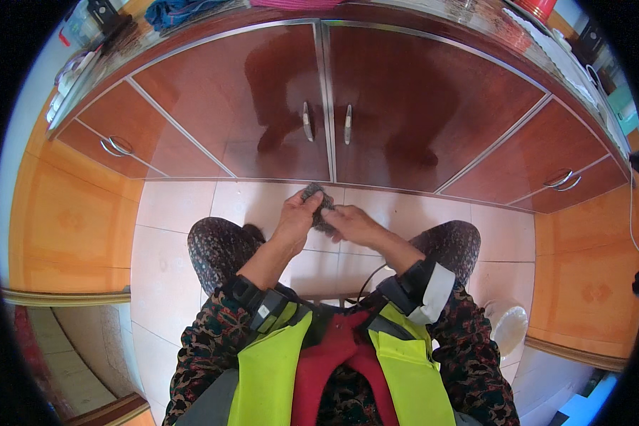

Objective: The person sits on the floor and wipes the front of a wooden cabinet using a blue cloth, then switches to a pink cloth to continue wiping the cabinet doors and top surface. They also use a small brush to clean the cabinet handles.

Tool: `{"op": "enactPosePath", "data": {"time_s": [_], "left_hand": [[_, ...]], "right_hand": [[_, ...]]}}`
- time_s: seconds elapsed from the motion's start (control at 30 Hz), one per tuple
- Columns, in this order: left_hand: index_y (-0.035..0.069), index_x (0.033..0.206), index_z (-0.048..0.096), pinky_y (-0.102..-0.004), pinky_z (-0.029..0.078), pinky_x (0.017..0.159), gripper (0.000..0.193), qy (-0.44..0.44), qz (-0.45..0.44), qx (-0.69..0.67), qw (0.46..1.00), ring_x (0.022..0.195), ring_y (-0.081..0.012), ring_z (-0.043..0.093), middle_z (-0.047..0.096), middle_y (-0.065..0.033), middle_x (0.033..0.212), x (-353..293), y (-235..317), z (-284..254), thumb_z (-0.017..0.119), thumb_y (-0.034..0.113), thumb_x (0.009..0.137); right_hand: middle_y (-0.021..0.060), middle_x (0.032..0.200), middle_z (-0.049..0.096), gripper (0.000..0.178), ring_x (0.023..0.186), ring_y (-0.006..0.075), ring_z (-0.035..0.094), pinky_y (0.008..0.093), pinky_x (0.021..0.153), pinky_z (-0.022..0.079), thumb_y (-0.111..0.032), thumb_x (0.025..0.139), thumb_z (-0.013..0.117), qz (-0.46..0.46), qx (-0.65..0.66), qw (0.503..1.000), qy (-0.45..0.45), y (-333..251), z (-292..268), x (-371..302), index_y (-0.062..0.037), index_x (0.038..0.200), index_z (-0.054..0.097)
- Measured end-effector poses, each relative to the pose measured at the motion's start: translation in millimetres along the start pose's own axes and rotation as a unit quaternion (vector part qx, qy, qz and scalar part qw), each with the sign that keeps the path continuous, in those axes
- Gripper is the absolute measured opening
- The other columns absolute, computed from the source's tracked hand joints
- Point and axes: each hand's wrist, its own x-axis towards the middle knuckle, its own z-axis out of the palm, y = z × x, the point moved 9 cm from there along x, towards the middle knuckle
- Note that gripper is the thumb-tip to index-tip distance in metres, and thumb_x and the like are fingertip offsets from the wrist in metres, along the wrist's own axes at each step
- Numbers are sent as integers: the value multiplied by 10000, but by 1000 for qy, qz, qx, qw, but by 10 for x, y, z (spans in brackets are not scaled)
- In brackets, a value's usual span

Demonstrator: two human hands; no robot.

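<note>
The left hand point(296, 219) and the right hand point(353, 224) are gripping a dark grey, rough-textured bundle point(322, 221) between them, above the pale tiled floor point(162, 264). The left hand is holding the upper part with bent fingers; the right hand is pressing its thumb against the right side. Beyond the bundle, a glossy reddish-brown cabinet point(270, 92) is facing the person, whose patterned trouser knees point(224, 248) are flanking both hands. A whitish round container point(508, 325) is standing near the right sleeve point(468, 355).
</note>
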Motion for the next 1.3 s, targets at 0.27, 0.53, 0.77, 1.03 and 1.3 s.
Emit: {"op": "enactPosePath", "data": {"time_s": [0.27,0.53,0.77,1.03,1.3], "left_hand": [[33,910,663,-253,460,588,98,86,174,-4,981,663,-72,551,623,21,779,684,580,216,629,120,940],[-17,924,662,-237,445,596,136,178,231,9,956,682,-51,506,600,37,775,1113,736,312,607,104,953],[-11,830,654,-232,431,602,145,189,337,43,921,674,-43,475,562,54,734,1170,783,353,626,86,934],[-10,880,660,-256,436,528,173,217,236,220,921,620,-84,535,606,2,741,1272,484,82,646,157,924],[-8,909,602,-285,445,639,192,190,271,117,936,713,-88,504,599,-2,803,1099,427,25,617,181,933]], "right_hand": [[82,998,680,380,837,153,660,277,766,507,-392,1014,476,-1,27,985,168,221,-1437,-62,-54,1127,610],[78,908,661,250,792,151,619,295,729,514,-211,933,640,-13,21,989,144,600,-1387,67,-1,1068,623],[95,916,691,270,829,174,647,312,760,522,-239,921,659,-25,4,992,123,676,-1344,-85,-9,1058,627],[126,938,697,294,859,202,662,319,792,525,-265,907,670,-45,-99,984,140,617,-1369,-108,-21,1066,630],[141,972,705,341,902,281,682,377,792,525,-356,885,658,-28,-203,971,127,671,-1365,-119,-54,1044,638]]}}
